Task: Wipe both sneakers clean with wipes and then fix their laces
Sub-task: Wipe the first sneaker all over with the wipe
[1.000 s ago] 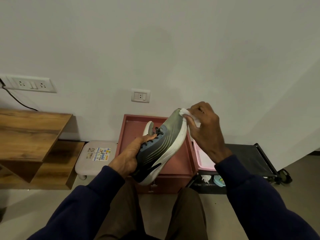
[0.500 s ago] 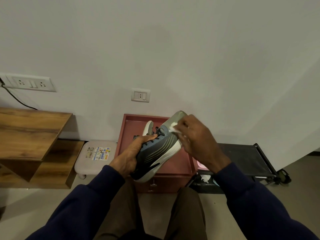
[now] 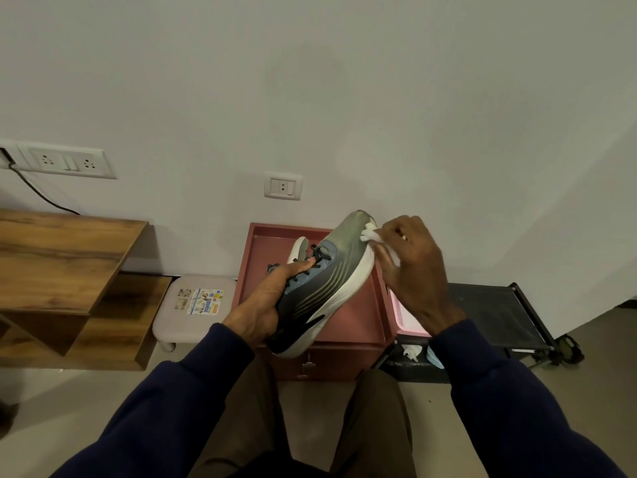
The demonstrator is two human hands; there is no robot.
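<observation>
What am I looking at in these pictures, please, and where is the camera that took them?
There is no machine here: a person works with two bare hands, and the one camera sits on their head, looking forward and down, so the dark sleeves reach in from below. The left hand grips a grey sneaker near its laces, toe pointing away. The right hand holds a white wipe against the toe. Behind it, the second sneaker lies on the red cabinet. A pale stool stands left of the cabinet, a wooden desk further left, a black rack to the right.
</observation>
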